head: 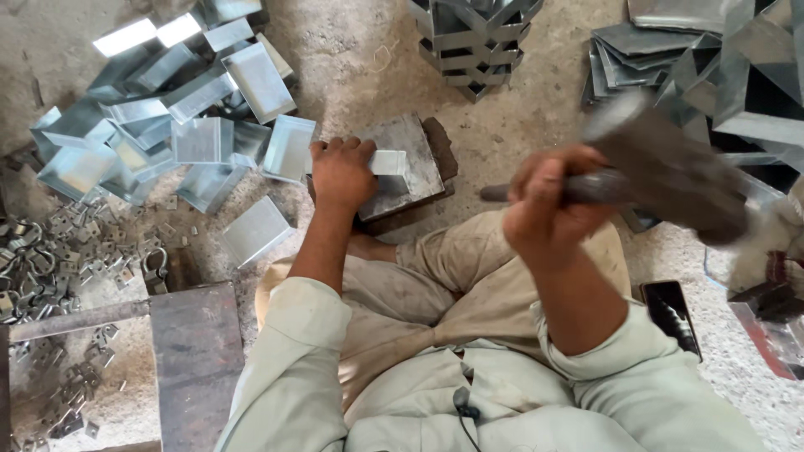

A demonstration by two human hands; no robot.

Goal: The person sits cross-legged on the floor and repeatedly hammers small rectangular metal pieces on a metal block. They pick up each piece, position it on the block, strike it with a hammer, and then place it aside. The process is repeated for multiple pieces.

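Observation:
My left hand [342, 172] presses a small bent sheet-metal piece [389, 163] down on a square steel block [410, 159] that rests on the sandy floor. My right hand [548, 205] is raised at the right and grips the handle of a heavy dark hammer [670, 167]. The hammer head is blurred and hangs up and to the right of the block. I sit cross-legged behind the block in pale clothes.
A loose heap of shiny folded metal pieces [176, 109] lies at the upper left. Stacked pieces [473, 42] stand at top centre, with more sheets [712, 67] at the upper right. Small metal brackets [50, 251] litter the left. A steel bench [197, 360] is at lower left, a phone [670, 310] at right.

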